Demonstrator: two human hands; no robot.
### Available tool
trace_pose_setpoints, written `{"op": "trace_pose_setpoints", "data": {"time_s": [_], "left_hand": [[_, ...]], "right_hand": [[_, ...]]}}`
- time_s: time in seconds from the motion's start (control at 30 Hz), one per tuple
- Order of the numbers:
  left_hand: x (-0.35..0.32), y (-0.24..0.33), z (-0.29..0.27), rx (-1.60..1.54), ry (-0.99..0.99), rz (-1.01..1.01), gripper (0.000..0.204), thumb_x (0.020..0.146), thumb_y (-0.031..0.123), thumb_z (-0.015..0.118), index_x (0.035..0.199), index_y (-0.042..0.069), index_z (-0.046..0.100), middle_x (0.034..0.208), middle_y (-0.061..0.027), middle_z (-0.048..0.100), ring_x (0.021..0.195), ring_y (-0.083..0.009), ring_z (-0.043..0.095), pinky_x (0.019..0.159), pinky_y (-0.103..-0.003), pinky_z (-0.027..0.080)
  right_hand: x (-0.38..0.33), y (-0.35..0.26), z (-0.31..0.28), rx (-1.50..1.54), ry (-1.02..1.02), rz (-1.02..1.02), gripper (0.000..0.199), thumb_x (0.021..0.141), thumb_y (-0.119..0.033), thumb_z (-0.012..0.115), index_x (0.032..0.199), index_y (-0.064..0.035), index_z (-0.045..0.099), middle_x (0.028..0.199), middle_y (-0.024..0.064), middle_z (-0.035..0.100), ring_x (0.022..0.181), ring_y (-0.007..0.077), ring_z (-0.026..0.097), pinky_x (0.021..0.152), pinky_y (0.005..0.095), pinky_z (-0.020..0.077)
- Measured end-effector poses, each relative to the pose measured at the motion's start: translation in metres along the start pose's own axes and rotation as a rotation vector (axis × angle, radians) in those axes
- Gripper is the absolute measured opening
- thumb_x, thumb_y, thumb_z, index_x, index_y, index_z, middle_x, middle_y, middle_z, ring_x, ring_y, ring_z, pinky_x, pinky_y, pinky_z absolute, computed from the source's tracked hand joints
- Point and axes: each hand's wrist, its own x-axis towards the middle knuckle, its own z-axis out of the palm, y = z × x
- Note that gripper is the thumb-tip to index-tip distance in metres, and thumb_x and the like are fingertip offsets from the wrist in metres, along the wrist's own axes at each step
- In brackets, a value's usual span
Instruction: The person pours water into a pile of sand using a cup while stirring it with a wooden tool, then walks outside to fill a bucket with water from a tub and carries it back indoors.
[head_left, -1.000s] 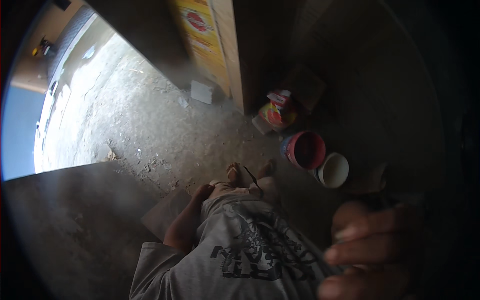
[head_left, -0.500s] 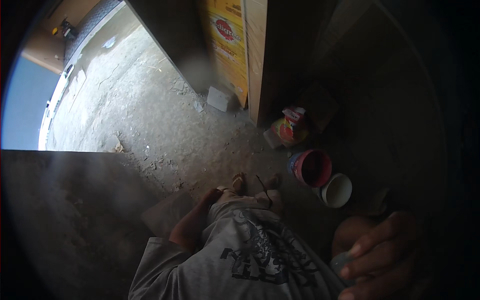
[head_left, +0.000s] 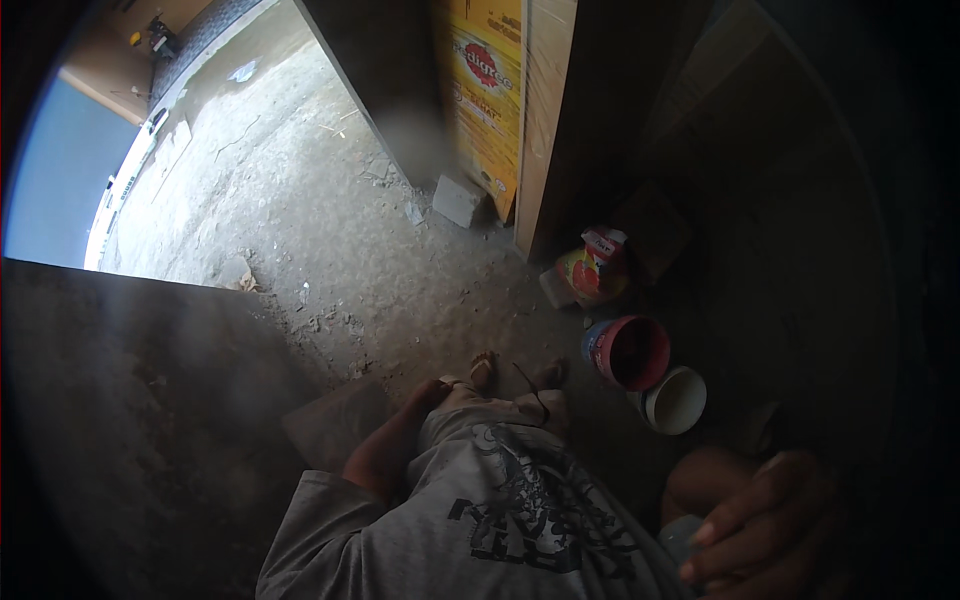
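At the lower right my right hand (head_left: 765,525) is raised close to the camera, its fingers curled. A small grey, rounded thing (head_left: 682,535) shows at its fingertips; its kind is too dim to make out. My left hand (head_left: 436,391) hangs by my left hip against the light trousers (head_left: 465,402), with its fingers mostly hidden. Out ahead on the right stand a red-pink bucket (head_left: 598,350) and, partly behind it, a white bucket (head_left: 679,400), both open at the top.
Beyond the buckets sits a red and yellow packet or tub (head_left: 592,275) by a brick (head_left: 556,288). A pale block (head_left: 459,201) lies at the foot of a yellow printed panel (head_left: 485,110) and a wooden post (head_left: 545,120). Rubble (head_left: 335,325) is strewn over the concrete floor; bright daylight enters at left.
The view has shifted slightly, so the doorway, panel and buckets sit a little further right and lower. My right hand keeps its curled grip; my left hand stays at my hip.
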Motion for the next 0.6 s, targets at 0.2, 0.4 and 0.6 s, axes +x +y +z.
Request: {"op": "trace_pose_setpoints", "data": {"time_s": [0.2, 0.4, 0.6], "left_hand": [[-0.002, -0.003, -0.003, 0.012, -0.008, -0.005, 0.044, 0.084, 0.04, 0.041, 0.105, 0.005, 0.059, 0.108, -0.0179, 0.057, 0.102, -0.0337, 0.052, 0.088, -0.039, 0.039], [-0.01, 0.005, -0.012, -0.056, 0.01, 0.041, 0.043, 0.084, 0.038, 0.043, 0.105, 0.004, 0.059, 0.107, -0.0183, 0.057, 0.101, -0.0324, 0.054, 0.086, -0.038, 0.04], [-0.003, -0.007, -0.009, -0.081, 0.008, 0.06, 0.042, 0.083, 0.038, 0.044, 0.105, 0.004, 0.059, 0.107, -0.0182, 0.057, 0.1, -0.0321, 0.054, 0.086, -0.038, 0.04]], "right_hand": [[0.006, 0.012, 0.002, 0.15, 0.032, 0.0, 0.041, 0.081, -0.015, 0.053, 0.113, -0.0386, 0.042, 0.074, -0.0004, 0.059, 0.053, 0.0128, 0.053, 0.054, 0.028, 0.0471], [0.014, 0.012, 0.003, 0.102, -0.003, 0.014, 0.037, 0.081, -0.015, 0.054, 0.109, -0.0384, 0.046, 0.074, -0.0013, 0.06, 0.053, 0.0126, 0.054, 0.055, 0.0283, 0.0471], [0.007, 0.031, 0.018, 0.15, 0.155, -0.136, 0.052, 0.077, -0.002, 0.06, 0.123, -0.015, 0.039, 0.075, 0.0013, 0.065, 0.059, 0.0101, 0.06, 0.058, 0.0204, 0.0481]]}}
